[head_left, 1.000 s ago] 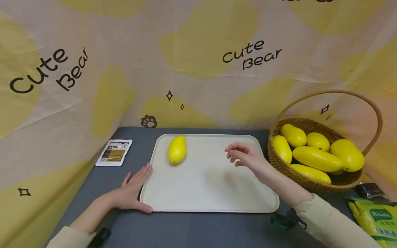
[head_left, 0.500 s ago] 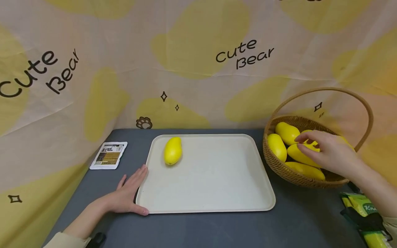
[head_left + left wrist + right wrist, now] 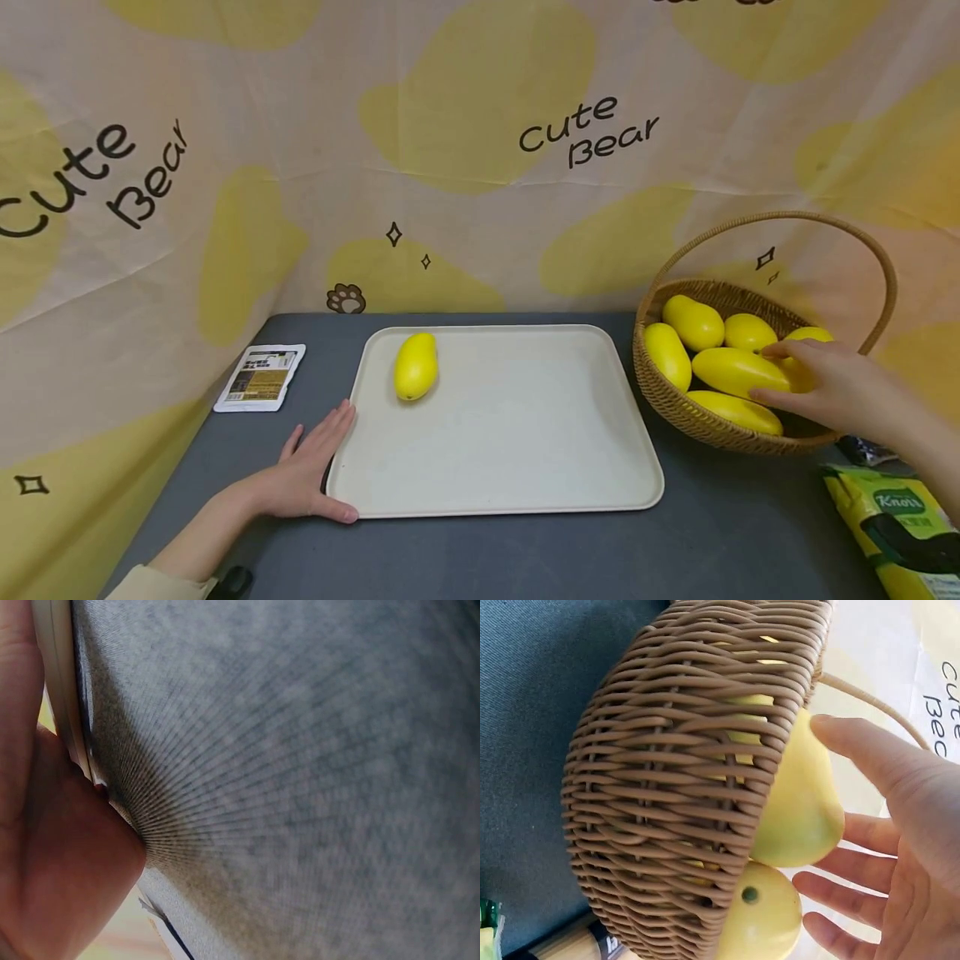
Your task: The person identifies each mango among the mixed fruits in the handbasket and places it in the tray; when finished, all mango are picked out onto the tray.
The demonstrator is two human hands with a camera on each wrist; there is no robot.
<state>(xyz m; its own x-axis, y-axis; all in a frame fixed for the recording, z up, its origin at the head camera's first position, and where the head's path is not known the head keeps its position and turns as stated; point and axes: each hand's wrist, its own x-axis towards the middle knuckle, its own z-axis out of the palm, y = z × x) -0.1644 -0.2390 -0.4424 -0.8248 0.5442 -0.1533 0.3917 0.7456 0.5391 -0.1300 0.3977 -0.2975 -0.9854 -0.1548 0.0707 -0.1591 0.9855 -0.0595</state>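
Observation:
A yellow mango (image 3: 416,367) lies upright at the back left of the cream tray (image 3: 502,450). My left hand (image 3: 307,475) rests at the tray's left edge, thumb at its front corner and fingers spread along the side. In the left wrist view the same hand (image 3: 67,847) is beside the tray rim. Over the wicker basket (image 3: 701,421), my right hand (image 3: 840,387) reaches among the mangoes, thumb and fingers spread either side of a long mango (image 3: 735,371). The right wrist view shows the thumb at a mango (image 3: 802,802), with the other fingers partly hidden behind it.
Several other mangoes, among them one at the front (image 3: 735,412), fill the basket, whose tall handle (image 3: 795,217) arches above. A white sachet (image 3: 260,379) lies left of the tray. A green and yellow Knorr packet (image 3: 892,517) sits front right. Printed cloth (image 3: 450,125) hangs behind the table.
My right hand has moved from above the tray rightward to the basket and down to the mangoes. The left hand stays at the tray edge. The head view has shifted slightly.

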